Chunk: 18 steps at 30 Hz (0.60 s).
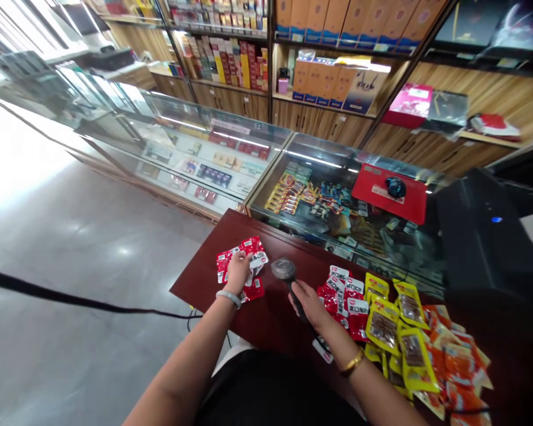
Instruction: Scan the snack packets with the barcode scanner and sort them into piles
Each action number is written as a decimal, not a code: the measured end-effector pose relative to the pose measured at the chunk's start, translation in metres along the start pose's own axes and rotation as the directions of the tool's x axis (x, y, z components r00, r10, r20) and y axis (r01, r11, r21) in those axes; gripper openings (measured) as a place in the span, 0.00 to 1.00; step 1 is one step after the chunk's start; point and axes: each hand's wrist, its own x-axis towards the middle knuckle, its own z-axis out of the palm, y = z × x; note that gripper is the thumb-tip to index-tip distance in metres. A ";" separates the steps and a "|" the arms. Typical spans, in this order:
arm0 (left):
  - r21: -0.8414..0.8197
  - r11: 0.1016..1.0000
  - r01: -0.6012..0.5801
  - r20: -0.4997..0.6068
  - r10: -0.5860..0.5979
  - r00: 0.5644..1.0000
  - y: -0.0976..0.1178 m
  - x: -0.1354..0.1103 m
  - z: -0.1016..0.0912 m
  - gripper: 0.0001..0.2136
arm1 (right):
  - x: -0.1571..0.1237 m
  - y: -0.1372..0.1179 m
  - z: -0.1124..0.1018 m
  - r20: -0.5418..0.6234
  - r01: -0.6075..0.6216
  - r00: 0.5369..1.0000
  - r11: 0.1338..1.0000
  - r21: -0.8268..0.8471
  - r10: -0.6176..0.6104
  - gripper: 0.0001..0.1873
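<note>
My left hand [238, 272], with a pale bangle at the wrist, is over a small group of red-and-white snack packets [257, 251] on the left part of the brown table. Its fingers are closed on one of these packets, partly hidden by the hand. In my right hand [310, 303] is a dark handheld barcode scanner [284, 269], gripped by its handle, its head tilted up and to the left. Right of that hand lies a second pile of red-and-white packets [337, 293]. Another packet [323, 350] shows below the scanner, partly covered.
Yellow snack packets [384, 324] and orange packets [459, 361] are heaped at the table's right. Beyond stands a glass display counter [266, 216] bearing a red mat [368, 186], a mouse [396, 187] and a dark monitor [471, 231]. A black strap [93, 303] crosses at left.
</note>
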 end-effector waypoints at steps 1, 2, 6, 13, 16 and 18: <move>0.018 1.000 0.007 -0.023 -0.006 1.000 -0.001 0.008 -0.007 0.13 | 0.004 -0.001 0.005 0.010 0.002 1.000 1.000 -0.010 -0.002 0.26; 0.039 0.999 0.010 -0.041 -0.008 0.999 -0.002 0.015 -0.012 0.13 | 0.008 -0.002 0.010 0.018 0.004 1.000 1.000 -0.021 -0.004 0.26; 0.068 0.995 0.078 -0.044 -0.075 0.996 -0.014 0.035 -0.024 0.13 | 0.015 -0.002 0.021 0.042 0.004 0.999 0.999 -0.054 -0.002 0.25; 0.278 0.959 0.062 -0.067 -0.045 0.997 -0.023 0.045 -0.036 0.17 | -0.001 0.011 0.005 -0.013 -0.025 1.000 0.999 -0.025 0.024 0.28; 0.366 0.928 0.062 -0.079 -0.035 0.996 -0.018 0.038 -0.029 0.20 | -0.013 0.016 -0.010 -0.071 -0.026 0.997 1.000 0.010 0.026 0.26; 0.382 0.924 0.017 -0.044 0.000 0.999 -0.011 0.026 -0.017 0.20 | -0.022 0.018 -0.020 -0.114 -0.020 0.993 0.999 0.038 0.024 0.26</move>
